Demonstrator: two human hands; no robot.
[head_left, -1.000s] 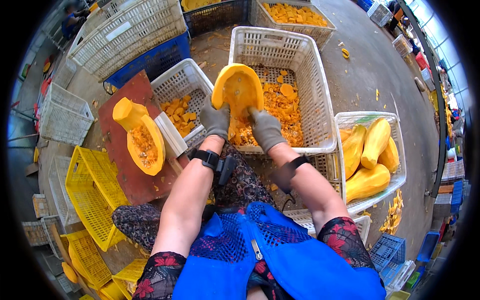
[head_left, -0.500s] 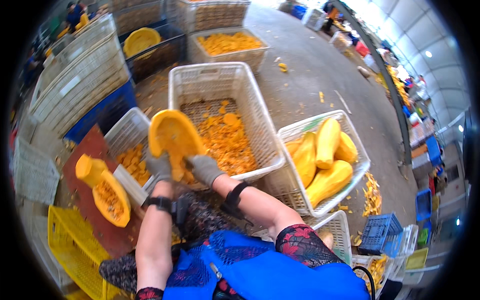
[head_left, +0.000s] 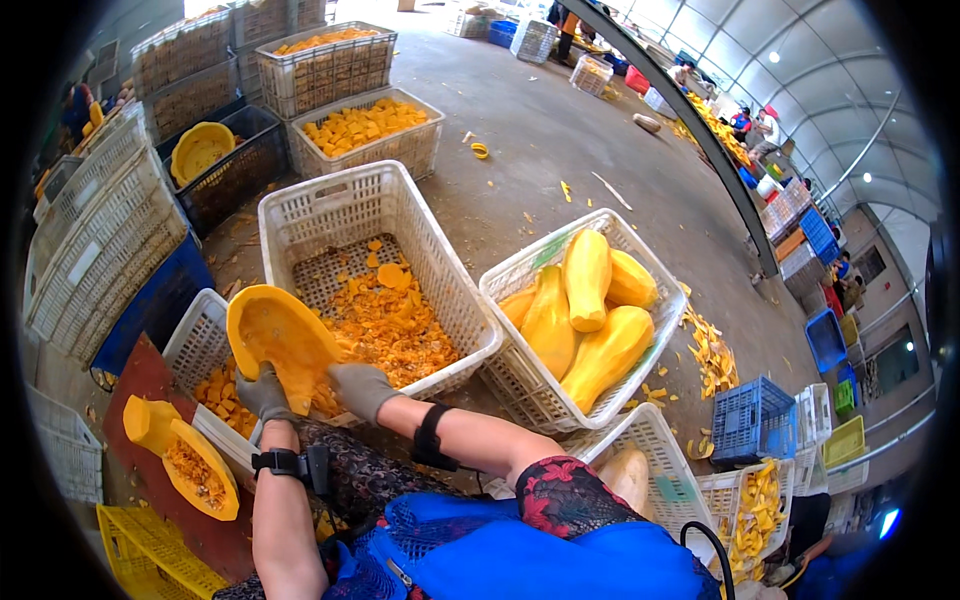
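Squash half (head_left: 285,330), hollowed, is held up at the near left side of a large white crate (head_left: 420,250). The left hand's (head_left: 263,393) gloved fingers grasp its lower rim; the right hand (head_left: 362,390) is at its lower right edge, and I cannot tell whether those fingers are clenched, as they are partly hidden. Stringy pulp (head_left: 400,335) covers much of the large crate's bottom. Left of it, a smaller white crate (head_left: 195,330) holds orange chunks (head_left: 225,400), beside a red board (head_left: 190,535) bearing a cut squash (head_left: 200,470) full of seeds. Just right of the large crate, another crate (head_left: 530,395) is heaped with peeled squashes (head_left: 600,345), some reaching its rim. Farther back, a dark crate (head_left: 235,180) contains a yellow basin (head_left: 203,152). Past the crates' far edges, a wide stretch of grey floor (head_left: 520,140) with scattered scraps gives room to move.
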